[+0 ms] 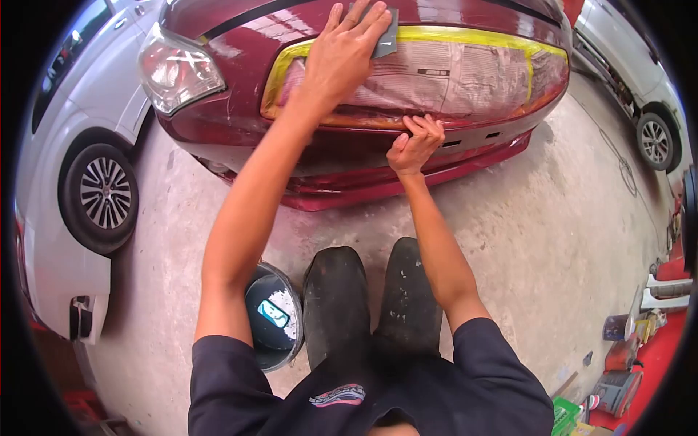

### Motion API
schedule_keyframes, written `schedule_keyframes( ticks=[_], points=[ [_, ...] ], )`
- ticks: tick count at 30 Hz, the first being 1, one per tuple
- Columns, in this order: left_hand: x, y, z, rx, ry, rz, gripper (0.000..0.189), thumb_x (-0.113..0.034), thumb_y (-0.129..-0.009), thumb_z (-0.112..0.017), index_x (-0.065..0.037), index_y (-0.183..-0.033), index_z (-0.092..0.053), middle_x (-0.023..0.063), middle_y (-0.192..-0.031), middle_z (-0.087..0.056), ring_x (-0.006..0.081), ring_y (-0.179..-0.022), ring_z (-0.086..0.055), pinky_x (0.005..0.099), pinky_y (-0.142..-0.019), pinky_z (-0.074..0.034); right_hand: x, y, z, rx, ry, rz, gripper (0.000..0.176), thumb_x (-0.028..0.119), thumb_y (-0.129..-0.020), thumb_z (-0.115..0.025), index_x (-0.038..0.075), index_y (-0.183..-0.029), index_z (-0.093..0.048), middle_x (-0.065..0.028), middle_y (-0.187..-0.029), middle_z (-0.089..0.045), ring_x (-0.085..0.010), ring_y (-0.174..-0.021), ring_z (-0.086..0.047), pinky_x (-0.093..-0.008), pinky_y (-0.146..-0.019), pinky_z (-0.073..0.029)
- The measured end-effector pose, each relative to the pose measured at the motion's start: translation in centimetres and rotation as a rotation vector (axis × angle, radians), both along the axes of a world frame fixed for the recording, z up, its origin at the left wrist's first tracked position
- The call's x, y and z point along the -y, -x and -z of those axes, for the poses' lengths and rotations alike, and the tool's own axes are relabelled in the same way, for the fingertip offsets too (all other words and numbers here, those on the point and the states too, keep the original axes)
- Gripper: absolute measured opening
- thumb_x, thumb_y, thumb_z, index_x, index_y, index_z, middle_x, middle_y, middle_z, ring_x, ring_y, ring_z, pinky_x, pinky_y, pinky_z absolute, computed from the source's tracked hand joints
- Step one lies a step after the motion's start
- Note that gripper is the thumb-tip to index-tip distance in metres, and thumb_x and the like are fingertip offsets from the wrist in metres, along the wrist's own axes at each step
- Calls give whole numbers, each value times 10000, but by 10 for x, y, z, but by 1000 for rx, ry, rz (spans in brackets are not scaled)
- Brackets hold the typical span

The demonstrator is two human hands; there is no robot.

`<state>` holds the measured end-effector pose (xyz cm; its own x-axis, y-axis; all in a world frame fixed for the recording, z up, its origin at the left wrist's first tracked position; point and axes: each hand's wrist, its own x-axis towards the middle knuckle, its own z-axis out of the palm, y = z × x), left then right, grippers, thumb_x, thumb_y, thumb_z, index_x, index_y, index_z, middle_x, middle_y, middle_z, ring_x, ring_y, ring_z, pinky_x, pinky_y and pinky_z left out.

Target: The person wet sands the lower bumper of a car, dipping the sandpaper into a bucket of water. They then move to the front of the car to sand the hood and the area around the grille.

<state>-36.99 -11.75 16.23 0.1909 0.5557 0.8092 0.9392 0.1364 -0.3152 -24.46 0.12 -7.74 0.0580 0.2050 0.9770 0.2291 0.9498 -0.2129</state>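
Note:
A dark red car bumper [240,120] fills the top of the view, its grille opening covered by masking paper [465,73] edged with yellow masking tape [443,33]. My left hand [340,57] lies with fingers stretched over a grey sheet of sandpaper [387,43], pressing it to the painted surface above the tape. Part of the sheet sticks out to the right of the fingers. Lower down, my right hand [417,144] hooks its bent fingers over the bumper's lower grille edge.
By my left knee stands a dark bucket [297,347] with a light blue-and-white item [273,314] in it. White cars [54,160] flank the red one on both sides. Cans and other supplies [618,327] line the right edge of the concrete floor [538,232].

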Motion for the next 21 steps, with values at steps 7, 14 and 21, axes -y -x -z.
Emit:
schedule_keyframes(
  ticks=[7,14,21],
  points=[
    [89,38,29,147,-107,-243,745,41,-787,-735,-60,-1508,-579,143,-1578,-572,338,-1525,-465,519,-1251,-366,9,8,-2,-66,51,20,307,262,-974,-504,101,-1169,-679,-107,-1207,-595,-344,-1253,-561,-579,-1196,-331],
    [75,29,23,223,-47,-10,827,131,-762,-625,-121,-1547,-555,102,-1607,-541,289,-1535,-446,480,-1277,-368,9,6,0,-35,48,22,312,231,-960,-514,79,-1181,-673,-125,-1223,-590,-358,-1274,-554,-595,-1208,-323],
    [63,37,4,402,-158,-168,798,67,-761,-664,-68,-1537,-531,160,-1615,-517,369,-1539,-427,526,-1275,-345,13,3,-3,-40,54,36,301,226,-975,-501,77,-1172,-672,-127,-1205,-596,-366,-1262,-566,-606,-1202,-328]
  ],
)
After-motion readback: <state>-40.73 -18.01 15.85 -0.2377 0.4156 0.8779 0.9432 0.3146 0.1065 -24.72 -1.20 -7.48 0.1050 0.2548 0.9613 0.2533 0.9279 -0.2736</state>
